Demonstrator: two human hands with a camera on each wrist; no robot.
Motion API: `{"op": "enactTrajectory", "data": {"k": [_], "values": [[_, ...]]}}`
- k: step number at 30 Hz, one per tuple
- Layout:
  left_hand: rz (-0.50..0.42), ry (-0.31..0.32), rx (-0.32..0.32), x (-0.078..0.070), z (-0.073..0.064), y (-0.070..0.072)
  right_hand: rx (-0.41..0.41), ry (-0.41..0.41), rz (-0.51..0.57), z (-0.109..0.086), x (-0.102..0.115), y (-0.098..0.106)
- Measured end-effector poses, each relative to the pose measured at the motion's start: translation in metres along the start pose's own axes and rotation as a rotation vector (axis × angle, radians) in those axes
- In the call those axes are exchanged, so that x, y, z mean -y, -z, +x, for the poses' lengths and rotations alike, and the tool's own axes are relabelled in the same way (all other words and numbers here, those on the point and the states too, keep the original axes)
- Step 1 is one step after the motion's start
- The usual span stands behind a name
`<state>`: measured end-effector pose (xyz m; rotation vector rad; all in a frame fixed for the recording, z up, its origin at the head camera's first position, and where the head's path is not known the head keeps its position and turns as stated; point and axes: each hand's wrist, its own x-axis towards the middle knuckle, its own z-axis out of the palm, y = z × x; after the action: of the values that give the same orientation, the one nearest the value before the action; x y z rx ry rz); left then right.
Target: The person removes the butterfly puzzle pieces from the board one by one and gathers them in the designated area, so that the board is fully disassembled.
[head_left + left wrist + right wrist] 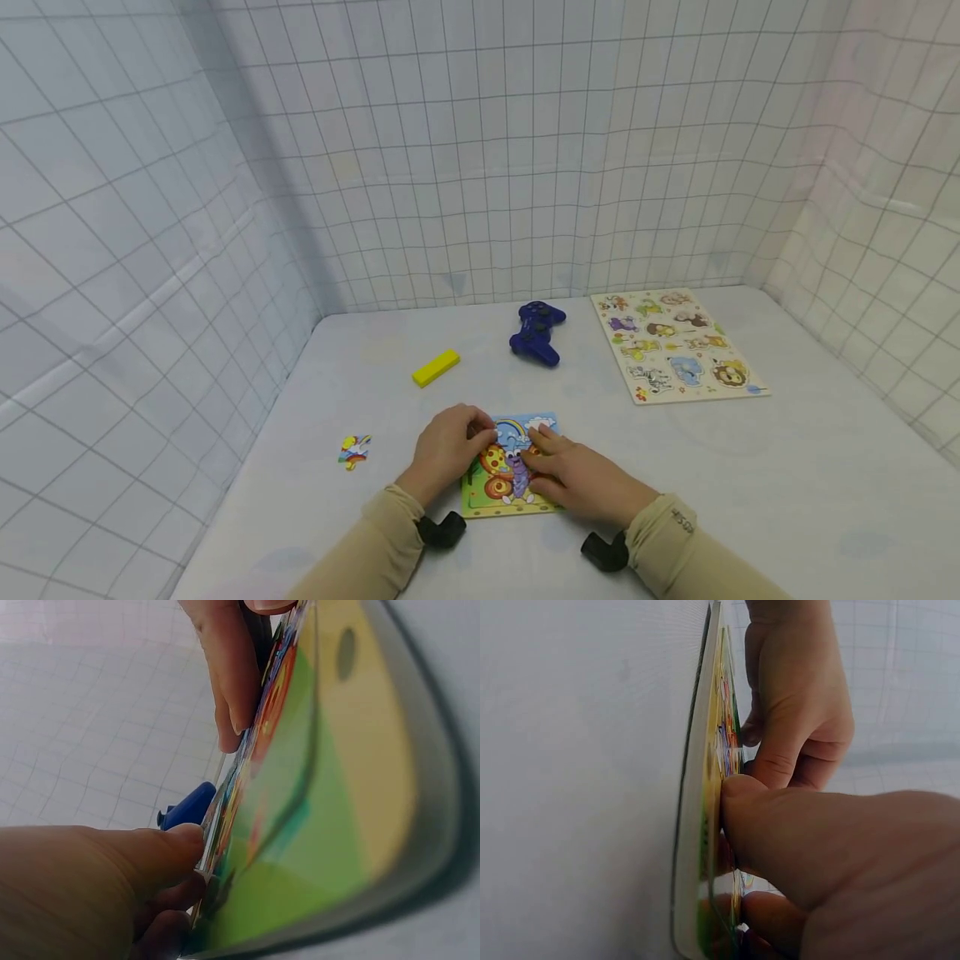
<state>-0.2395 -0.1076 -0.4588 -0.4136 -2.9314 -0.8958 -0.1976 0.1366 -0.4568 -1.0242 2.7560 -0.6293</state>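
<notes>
From the head, I see the puzzle board under the left hand and outspread right hand, a loose piece well to the left. From the left wrist, the left hand's fingers look bent; pinching anything, I cannot tell. From the right wrist, the right hand's thumb touches the board, so I'd press evenly, without letting it slide.

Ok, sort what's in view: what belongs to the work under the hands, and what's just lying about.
Belongs to the job:
cartoon puzzle board
loose puzzle piece off to the left, probably

Just lying about, it seems:
yellow block
blue game controller
animal board at the back right
</notes>
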Motion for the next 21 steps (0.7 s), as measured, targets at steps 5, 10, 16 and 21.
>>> {"op": "enactTrajectory", "data": {"k": [5, 10, 16, 21], "values": [[-0.080, 0.006, 0.014, -0.002, 0.000, 0.001, -0.005, 0.002, -0.009, 0.001, 0.000, -0.001], [-0.184, -0.005, 0.018, -0.003, -0.002, 0.004, -0.012, 0.007, 0.007, 0.001, -0.001, -0.001], [-0.236, 0.012, 0.011, -0.003, -0.002, 0.008, -0.008, 0.007, 0.018, 0.001, -0.001, 0.000], [-0.226, 0.059, -0.031, 0.001, -0.003, 0.015, -0.011, 0.014, 0.022, 0.000, -0.001, 0.000]]}}
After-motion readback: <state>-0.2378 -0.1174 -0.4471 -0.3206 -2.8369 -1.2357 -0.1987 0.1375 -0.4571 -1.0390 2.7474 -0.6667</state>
